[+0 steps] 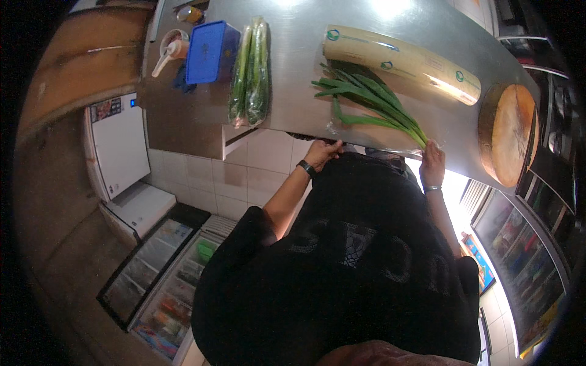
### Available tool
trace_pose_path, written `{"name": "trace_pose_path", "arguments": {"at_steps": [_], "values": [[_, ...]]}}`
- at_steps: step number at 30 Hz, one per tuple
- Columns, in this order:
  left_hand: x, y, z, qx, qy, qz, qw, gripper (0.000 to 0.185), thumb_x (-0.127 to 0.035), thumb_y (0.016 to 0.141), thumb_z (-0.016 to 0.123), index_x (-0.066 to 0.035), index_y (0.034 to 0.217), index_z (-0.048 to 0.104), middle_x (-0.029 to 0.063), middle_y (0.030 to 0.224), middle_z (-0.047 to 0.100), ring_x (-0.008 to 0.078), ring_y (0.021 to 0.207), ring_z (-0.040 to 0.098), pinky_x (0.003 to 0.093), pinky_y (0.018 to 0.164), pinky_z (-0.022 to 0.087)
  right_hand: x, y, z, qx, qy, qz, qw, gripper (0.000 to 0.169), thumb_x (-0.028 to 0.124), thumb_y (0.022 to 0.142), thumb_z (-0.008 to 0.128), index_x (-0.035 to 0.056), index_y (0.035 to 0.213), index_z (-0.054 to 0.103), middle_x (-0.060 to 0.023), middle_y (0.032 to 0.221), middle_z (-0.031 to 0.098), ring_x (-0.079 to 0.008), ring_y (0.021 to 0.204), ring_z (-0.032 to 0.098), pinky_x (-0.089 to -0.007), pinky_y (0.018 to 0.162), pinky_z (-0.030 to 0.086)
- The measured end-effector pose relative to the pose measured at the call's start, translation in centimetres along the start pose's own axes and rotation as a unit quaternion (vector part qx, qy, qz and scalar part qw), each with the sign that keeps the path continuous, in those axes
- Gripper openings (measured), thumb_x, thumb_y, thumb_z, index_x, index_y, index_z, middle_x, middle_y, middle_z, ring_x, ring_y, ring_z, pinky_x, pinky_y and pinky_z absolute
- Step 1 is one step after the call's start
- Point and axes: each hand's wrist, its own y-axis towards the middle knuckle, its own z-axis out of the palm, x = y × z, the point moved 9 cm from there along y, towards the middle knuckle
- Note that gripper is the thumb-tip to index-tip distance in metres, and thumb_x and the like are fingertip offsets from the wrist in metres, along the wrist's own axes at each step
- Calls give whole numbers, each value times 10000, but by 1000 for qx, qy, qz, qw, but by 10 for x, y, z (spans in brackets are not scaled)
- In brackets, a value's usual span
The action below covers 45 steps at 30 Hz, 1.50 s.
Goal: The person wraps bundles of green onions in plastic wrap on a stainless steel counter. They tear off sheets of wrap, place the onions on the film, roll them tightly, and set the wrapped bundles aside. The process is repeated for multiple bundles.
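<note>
A bunch of long green scallion or leek leaves (373, 96) lies fanned out on the steel table (293, 87). My right hand (431, 160) closes around its narrow end at the table's front edge. Thin clear plastic film (334, 126) glints on the steel beneath and beside the leaves. My left hand (324, 153) is at the front edge, thumb and fingers drawn together; whether they pinch the film is too fine to tell. Behind the leaves rests a large roll of cling film (403, 61). To the left lies a plastic-wrapped bundle of long green stalks (250, 75).
A blue-lidded container (206, 52), a pump bottle (171, 52) and a jar (190, 15) stand at the table's left end. A thick round wooden chopping block (510, 132) is at the right. Chest freezers (151, 274) are below left, a glass-door fridge (522, 265) below right.
</note>
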Motion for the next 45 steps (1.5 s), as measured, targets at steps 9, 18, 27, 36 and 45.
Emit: {"name": "trace_pose_path", "arguments": {"at_steps": [9,18,27,36,45], "values": [[-10,-10,7,-63,-13,-24,998,238,-209,953,722,29,948,716,89,868,742,124,723,662,246,622,505,3,0,5,-4,-8,-14,1000,393,65,937,608,-24,1319,595,-227,1315,631,-380,1164,601,-480,1003,476],[-33,-30,-4,-64,121,48,989,163,-150,882,696,10,865,716,103,757,719,186,645,671,290,582,522,-1,-6,3,-54,20,-76,995,520,24,902,638,83,1409,536,-174,1247,678,-378,992,646,-472,887,507],[-141,-53,37,-239,588,348,690,276,-241,844,693,-32,1020,655,185,974,613,391,920,600,534,756,492,-32,-15,20,-56,47,-17,997,427,84,911,644,68,1337,622,-166,1370,618,-356,1255,566,-436,1085,437],[-85,-8,5,-75,37,154,984,188,-194,1020,525,-13,1071,517,241,1084,648,405,960,660,514,795,551,-38,-26,44,-47,117,75,989,429,72,914,624,19,1340,610,-189,1376,602,-366,1294,539,-470,1088,440],[-86,-1,39,2,-227,59,972,188,-277,1060,521,-90,1072,524,65,939,594,217,769,630,382,702,544,-11,-8,10,-84,56,29,994,515,55,840,691,85,1349,620,-94,1353,636,-315,1271,555,-421,1023,507]]}}
